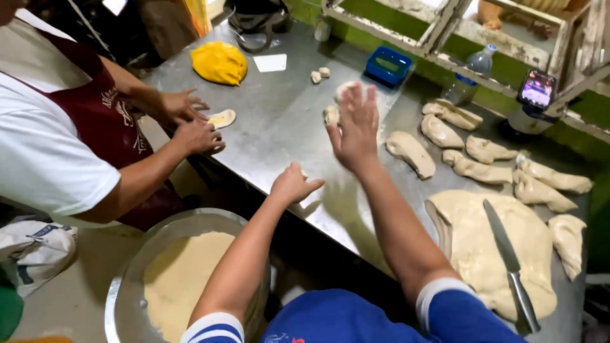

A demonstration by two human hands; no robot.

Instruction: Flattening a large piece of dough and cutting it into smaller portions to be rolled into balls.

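My right hand (357, 127) is raised above the steel table (279, 127), fingers spread, with a small dough ball (346, 89) just beyond it, blurred; I can't tell if I'm touching it. My left hand (293, 184) rests curled on the table, holding nothing I can see. Several cut dough strips (412, 152) lie ready to my right; the big dough slab (489, 254) under the knife (511, 267) remains uncut, so I judge most portioning is left. A co-worker's hands (190, 121) press a flat dough piece (222, 118).

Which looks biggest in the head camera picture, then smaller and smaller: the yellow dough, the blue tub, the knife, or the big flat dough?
1. big flat dough
2. knife, longer but thin
3. yellow dough
4. blue tub

The last two lie farther away, so their ranks are unsure.
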